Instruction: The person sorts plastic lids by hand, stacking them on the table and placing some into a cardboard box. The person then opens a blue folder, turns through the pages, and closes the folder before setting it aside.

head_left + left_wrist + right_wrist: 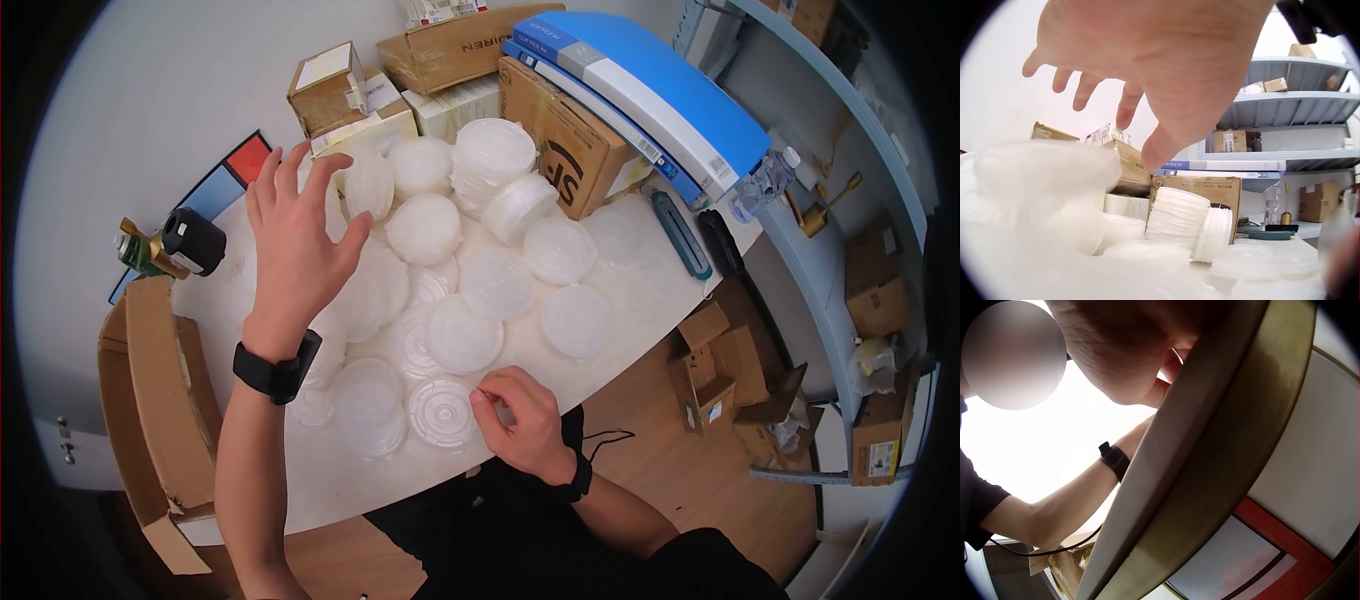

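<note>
Round translucent plastic lids (465, 333) lie spread over the white table, some singly and some in short piles. My left hand (300, 240) is raised over the far left of them, fingers spread and thumb apart, holding nothing. In the left wrist view its palm hangs above blurred whitish lids (1041, 200). At the table's front edge, my right hand (518, 420) has its fingers curled in, with the thumb near the index finger. Its fingertips are right beside the rim of a clear ridged lid (442, 412). Nothing shows in its grasp.
A tall lid stack (490, 165) stands at the back against a cardboard box (545, 135) topped by blue binders (650, 90). An open carton (160, 390) borders the left, near a black cylinder (194, 242). A teal cutter (680, 235) lies at the right; shelving (830, 290) stands beyond.
</note>
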Motion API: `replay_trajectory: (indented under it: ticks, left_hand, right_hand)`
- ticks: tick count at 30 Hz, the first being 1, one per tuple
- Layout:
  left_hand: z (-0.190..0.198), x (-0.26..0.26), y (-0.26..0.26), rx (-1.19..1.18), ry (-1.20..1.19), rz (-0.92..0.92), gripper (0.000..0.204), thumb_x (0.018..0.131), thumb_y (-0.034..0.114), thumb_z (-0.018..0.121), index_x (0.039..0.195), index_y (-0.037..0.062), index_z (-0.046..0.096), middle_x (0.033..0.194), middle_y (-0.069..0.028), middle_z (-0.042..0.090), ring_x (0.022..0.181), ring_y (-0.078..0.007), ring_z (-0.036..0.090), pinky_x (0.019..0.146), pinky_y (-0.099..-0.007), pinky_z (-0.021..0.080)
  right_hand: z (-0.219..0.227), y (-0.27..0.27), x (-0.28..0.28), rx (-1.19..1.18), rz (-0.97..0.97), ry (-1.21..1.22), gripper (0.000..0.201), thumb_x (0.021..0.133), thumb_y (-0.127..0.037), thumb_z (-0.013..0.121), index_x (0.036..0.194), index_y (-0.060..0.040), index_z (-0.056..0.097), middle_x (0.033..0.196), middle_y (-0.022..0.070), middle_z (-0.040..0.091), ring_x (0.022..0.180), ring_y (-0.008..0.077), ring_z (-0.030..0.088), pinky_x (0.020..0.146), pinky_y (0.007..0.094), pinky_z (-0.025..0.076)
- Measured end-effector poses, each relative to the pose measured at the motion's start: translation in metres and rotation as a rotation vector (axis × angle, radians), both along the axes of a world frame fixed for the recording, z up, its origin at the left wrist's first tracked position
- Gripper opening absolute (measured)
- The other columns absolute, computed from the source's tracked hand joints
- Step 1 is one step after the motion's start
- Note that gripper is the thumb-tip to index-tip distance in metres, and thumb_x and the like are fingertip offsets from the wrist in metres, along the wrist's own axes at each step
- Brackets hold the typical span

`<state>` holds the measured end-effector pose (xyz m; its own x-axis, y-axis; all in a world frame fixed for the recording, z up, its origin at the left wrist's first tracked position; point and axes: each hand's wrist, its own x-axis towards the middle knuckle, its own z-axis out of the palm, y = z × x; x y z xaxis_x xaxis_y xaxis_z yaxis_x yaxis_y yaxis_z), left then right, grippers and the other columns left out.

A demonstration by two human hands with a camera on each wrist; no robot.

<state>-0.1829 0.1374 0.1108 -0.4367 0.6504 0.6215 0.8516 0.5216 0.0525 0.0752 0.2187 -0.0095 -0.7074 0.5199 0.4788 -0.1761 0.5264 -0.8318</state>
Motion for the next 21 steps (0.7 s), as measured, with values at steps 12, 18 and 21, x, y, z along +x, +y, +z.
replay_trajectory:
  ticks: [12, 18, 21]
  left_hand:
    - [-0.039, 0.016, 0.145, -0.163, -0.37, -0.302, 0.071, 0.08, 0.009, 0.078, 0.145, 0.0179, 0.054, 0.159, -0.0253, 0.037, 0.141, -0.0488, 0.042, 0.115, -0.0515, 0.043]
    - [-0.046, 0.028, 0.143, -0.07, -0.57, -0.214, 0.065, 0.078, 0.018, 0.083, 0.137, 0.0202, 0.056, 0.156, -0.0225, 0.038, 0.132, -0.0504, 0.049, 0.106, -0.0528, 0.05]
    - [-0.043, 0.029, 0.136, 0.018, -0.583, -0.192, 0.062, 0.079, 0.02, 0.083, 0.134, 0.0156, 0.055, 0.152, -0.0223, 0.039, 0.13, -0.0476, 0.051, 0.105, -0.0527, 0.051]
  right_hand:
    - [-0.002, -0.001, 0.001, 0.002, 0.001, -0.026, 0.009, 0.088, 0.002, 0.073, 0.092, 0.0024, 0.065, 0.083, 0.0137, 0.066, 0.066, 0.0246, 0.066, 0.059, 0.0337, 0.052]
    - [-0.002, 0.0, 0.0, 0.011, -0.015, 0.005, 0.009, 0.088, 0.003, 0.073, 0.093, 0.0024, 0.065, 0.083, 0.013, 0.066, 0.066, 0.0236, 0.065, 0.058, 0.0325, 0.051]
    - [-0.002, 0.003, -0.002, 0.011, -0.019, 0.011, 0.009, 0.089, 0.003, 0.072, 0.093, 0.0023, 0.065, 0.082, 0.0126, 0.066, 0.066, 0.023, 0.065, 0.057, 0.0319, 0.051]
